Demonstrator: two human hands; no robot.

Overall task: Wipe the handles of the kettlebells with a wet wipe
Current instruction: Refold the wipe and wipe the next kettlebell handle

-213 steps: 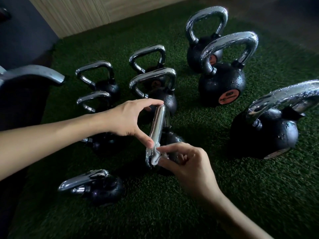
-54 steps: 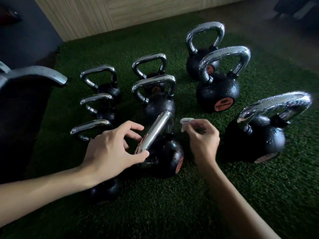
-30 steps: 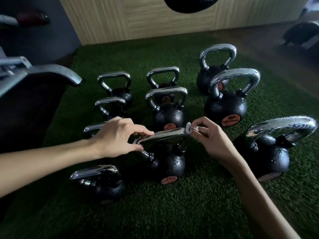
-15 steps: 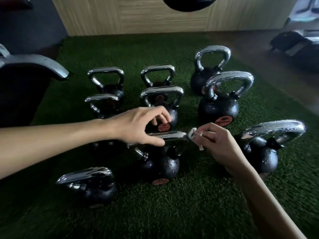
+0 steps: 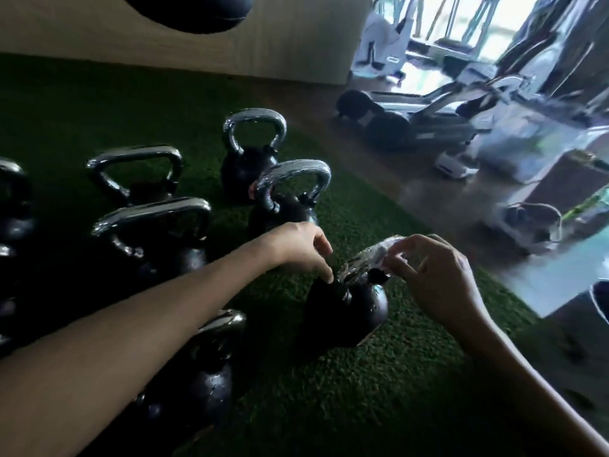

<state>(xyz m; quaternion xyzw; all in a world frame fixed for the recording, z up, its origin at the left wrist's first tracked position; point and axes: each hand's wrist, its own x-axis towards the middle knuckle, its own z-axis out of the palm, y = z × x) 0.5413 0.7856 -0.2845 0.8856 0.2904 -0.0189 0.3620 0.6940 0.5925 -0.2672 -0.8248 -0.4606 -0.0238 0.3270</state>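
You can count seven kettlebells [image 5: 158, 249] plainly. There are dark slivers at the left edge too, but they are too cut off to count. Both of your hands are in view, and there is one wet wipe [image 5: 382, 249].

Each kettlebell has a matte black ball beaded with droplets and a rounded chrome loop on top. They stand in rows across the left and centre of the frame, all on coarse green turf [image 5: 329, 407].

The near kettlebell [image 5: 349, 311] sits centre-right, apart from the rows. Its handle [image 5: 357, 267] is wet and glinting. Your right hand [image 5: 438, 278] pinches the pale wipe against the top of that handle. The wipe is blurred and hard to tell apart from the shine of the chrome.

Your left hand [image 5: 296, 249] is just to the left of the handle, apart from the right hand. Its fingers are loosely bent and grip nothing, and one fingertip touches the black ball by the handle's base. Your left forearm crosses over another kettlebell at lower centre.

The turf's edge runs diagonally from top centre down to the right. Past it lies a smooth brown floor [image 5: 379, 166]. Blurred gym machines [image 5: 461, 113] fill the upper right. A pale wooden wall [image 5: 280, 37] closes off the top, with a dark round shape [image 5: 184, 11] hanging in front of it. There is bare turf below and to the right of the near kettlebell.
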